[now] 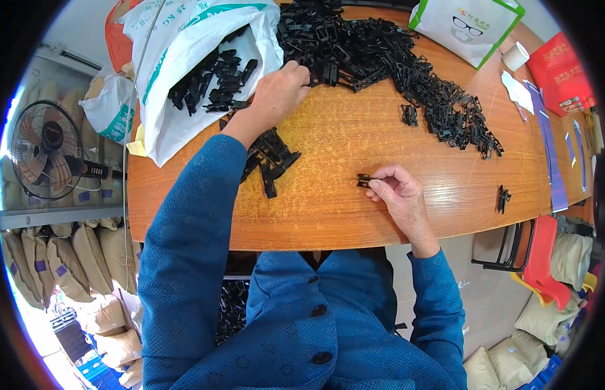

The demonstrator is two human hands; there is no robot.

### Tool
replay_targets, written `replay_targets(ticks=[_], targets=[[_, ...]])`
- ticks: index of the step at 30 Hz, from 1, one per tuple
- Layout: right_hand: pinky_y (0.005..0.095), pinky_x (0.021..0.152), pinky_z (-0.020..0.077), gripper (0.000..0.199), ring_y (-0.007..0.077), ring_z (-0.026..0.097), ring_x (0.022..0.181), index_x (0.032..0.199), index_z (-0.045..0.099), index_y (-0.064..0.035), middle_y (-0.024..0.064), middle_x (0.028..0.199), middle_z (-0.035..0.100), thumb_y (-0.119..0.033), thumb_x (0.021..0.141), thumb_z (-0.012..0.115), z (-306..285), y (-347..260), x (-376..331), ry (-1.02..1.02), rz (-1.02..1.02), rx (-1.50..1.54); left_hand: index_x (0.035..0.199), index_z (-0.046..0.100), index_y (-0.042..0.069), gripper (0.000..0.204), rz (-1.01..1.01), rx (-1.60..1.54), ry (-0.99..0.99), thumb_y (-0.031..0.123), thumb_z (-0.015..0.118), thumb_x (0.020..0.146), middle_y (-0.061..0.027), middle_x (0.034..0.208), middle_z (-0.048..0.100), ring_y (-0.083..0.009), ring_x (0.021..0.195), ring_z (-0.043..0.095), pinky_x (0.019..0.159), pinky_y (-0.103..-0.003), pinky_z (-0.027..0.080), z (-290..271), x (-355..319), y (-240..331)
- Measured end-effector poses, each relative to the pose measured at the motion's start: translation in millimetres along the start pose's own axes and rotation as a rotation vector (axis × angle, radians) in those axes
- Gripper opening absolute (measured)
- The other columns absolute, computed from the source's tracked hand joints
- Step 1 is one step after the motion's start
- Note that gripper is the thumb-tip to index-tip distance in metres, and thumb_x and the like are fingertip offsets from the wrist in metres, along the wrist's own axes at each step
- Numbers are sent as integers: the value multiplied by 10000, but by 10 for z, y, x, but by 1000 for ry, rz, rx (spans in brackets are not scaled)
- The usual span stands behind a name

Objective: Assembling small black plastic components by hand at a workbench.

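My right hand (401, 198) pinches a small black plastic clip (363, 181) between thumb and fingertips, just above the table near its front edge. My left hand (281, 91) reaches far across, its fingers curled at the left edge of a large heap of black plastic clips (341, 49). What those fingers hold, if anything, is hidden. Beside that hand, a white woven sack (161, 127) lies with its mouth toward me and more black clips (218, 81) inside. A smaller cluster of clips (270, 159) rests under my left wrist.
Loose clips lie singly at the right (503, 199) and by the heap (409, 115) on the wooden table (335, 224). Toward the back right are a white-green bag (468, 29), a paper roll (515, 56) and a red bag (563, 75). A fan (49, 149) stands left.
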State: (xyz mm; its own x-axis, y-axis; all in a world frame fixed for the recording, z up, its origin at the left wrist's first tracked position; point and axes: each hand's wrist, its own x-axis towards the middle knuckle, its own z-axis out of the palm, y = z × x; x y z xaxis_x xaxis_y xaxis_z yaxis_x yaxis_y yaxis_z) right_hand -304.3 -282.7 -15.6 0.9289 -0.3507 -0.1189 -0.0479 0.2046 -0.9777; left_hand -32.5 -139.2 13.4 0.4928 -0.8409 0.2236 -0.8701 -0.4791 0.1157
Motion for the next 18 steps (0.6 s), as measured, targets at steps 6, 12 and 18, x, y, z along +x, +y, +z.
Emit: replay_targets(ticks=[6,12,18], targets=[[227,581,469,80,103,592,651,893,599,-10,20,768,618,24,835,642,66,-75,-7,30,-419,-827,868,537,25,169,-103,-590,126,167,629,863,-80,840,585,-216,694,583,620,-344,474,-207,-334,244],[214,597,452,64,98,597,685,923,596,-33,7,839,634,-85,898,625,265,-57,28,92,-175,-25,867,535,80,133,-339,-1750,-11,162,634,903,19,769,548,-47,537,485,495,-181,397,-282,-663,588],[207,655,452,83,79,578,806,940,614,-64,25,961,632,-119,890,649,499,-206,26,114,-150,373,873,549,88,116,-387,-1839,49,149,646,895,24,796,560,-43,529,477,467,-179,389,-263,-1032,1081]])
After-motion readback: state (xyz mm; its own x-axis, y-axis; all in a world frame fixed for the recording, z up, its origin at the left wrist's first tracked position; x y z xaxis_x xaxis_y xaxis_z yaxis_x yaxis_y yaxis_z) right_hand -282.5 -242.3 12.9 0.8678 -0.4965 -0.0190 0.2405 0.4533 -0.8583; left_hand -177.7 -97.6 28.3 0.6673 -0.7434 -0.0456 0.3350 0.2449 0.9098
